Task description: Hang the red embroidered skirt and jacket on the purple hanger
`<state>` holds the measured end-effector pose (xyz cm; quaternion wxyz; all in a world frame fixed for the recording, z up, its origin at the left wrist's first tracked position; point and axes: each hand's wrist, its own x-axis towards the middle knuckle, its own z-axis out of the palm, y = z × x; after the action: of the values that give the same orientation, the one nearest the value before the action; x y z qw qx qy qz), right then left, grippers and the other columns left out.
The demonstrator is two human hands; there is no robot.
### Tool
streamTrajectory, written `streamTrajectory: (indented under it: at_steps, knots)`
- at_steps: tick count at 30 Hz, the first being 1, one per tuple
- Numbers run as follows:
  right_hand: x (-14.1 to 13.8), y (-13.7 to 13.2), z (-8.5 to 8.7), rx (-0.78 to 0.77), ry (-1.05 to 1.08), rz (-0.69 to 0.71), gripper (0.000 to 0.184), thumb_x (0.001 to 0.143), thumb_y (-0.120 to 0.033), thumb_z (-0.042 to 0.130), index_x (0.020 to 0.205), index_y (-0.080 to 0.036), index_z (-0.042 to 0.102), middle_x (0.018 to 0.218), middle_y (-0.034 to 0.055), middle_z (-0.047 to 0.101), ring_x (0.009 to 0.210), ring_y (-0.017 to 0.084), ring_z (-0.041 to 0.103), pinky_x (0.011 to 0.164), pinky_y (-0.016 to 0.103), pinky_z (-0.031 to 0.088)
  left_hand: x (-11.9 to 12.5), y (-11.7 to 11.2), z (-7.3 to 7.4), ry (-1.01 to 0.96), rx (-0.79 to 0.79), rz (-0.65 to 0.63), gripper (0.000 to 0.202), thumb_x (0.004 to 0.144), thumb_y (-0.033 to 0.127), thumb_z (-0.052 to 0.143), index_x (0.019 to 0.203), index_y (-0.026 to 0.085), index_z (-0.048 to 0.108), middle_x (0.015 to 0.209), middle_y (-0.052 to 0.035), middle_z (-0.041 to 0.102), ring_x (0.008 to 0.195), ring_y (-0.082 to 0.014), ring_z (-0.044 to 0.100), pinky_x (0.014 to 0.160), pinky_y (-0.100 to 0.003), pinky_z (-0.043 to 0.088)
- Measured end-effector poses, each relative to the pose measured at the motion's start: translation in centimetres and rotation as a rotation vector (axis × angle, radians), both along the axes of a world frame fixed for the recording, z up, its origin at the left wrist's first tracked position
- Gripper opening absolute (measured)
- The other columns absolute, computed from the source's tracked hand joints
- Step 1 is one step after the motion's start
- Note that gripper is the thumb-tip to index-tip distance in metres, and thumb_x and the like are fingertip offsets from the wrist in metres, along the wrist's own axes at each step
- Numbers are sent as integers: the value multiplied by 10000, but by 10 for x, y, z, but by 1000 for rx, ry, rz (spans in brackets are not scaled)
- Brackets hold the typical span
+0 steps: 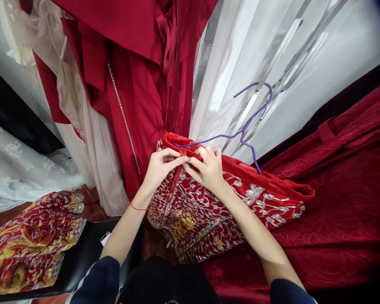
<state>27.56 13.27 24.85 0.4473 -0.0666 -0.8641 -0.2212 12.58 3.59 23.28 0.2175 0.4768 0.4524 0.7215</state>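
A red skirt [205, 211] with silver and gold embroidery hangs in front of me from a purple wire hanger [242, 131]. One end of the hanger reaches inside the skirt's plain red waistband [272, 181]. My left hand [161, 168] pinches the waistband's edge between thumb and forefinger. Right beside it, my right hand [207, 165] is closed on the same edge, its fingertips almost meeting the left ones. A thin red strap [176, 183] hangs down below the fingers. What exactly lies between the fingertips is partly hidden.
Another embroidered red garment [34, 240] lies on a black bench [82, 249] at the left, near a phone [105, 238]. Red gowns [139, 93], a white lace dress [25, 156] and white curtains [221, 76] hang behind. Dark red fabric [342, 202] spreads at the right.
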Motion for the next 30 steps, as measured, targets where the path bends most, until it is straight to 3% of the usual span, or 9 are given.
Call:
streamTrajectory:
  at_steps: [4,9,13,16,19,23,30]
  knots:
    - [6,1,3,-97,-38,-5,137,950,-314,578,1005,-279,699,869,17,564,803,178,433,759,343,254,2,-3,7,29,19,48,238,790,421,757,830,187,762,830,-22,747,779,-153,667,783,-281,530]
    - [6,-2,0,-138,-10,11,223,906,-453,609,915,-247,693,884,21,565,817,187,439,782,352,257,8,-4,8,150,35,82,184,774,364,782,812,187,744,848,-16,740,796,-148,666,799,-270,522]
    - [4,-2,-1,-150,20,-11,147,932,-359,610,882,-239,679,803,2,558,783,171,445,775,339,248,10,-7,8,211,41,153,188,766,336,791,827,183,703,821,-7,723,746,-135,654,746,-256,518]
    - [3,-1,-3,-154,71,-25,133,934,-327,620,861,-233,680,755,-7,556,760,164,451,766,334,245,9,-13,12,322,77,236,231,789,308,773,969,201,675,805,12,708,741,-132,654,736,-253,508]
    - [3,0,-6,-88,93,-71,154,933,-340,624,841,-231,681,751,2,568,760,172,452,753,338,240,9,-18,18,562,49,274,284,847,279,714,1123,231,666,829,8,705,776,-143,651,796,-282,503]
    - [2,3,-10,-24,106,-141,222,924,-334,627,737,-220,659,713,11,545,747,178,439,730,341,229,13,-20,21,756,-13,314,114,892,281,652,960,224,723,857,-20,721,765,-169,647,779,-311,497]
    - [-2,3,-10,-10,178,-80,294,922,-330,632,650,-220,657,686,7,553,703,159,423,715,338,231,16,-27,23,577,-42,283,163,867,359,681,846,198,677,766,0,714,663,-139,637,645,-244,495]
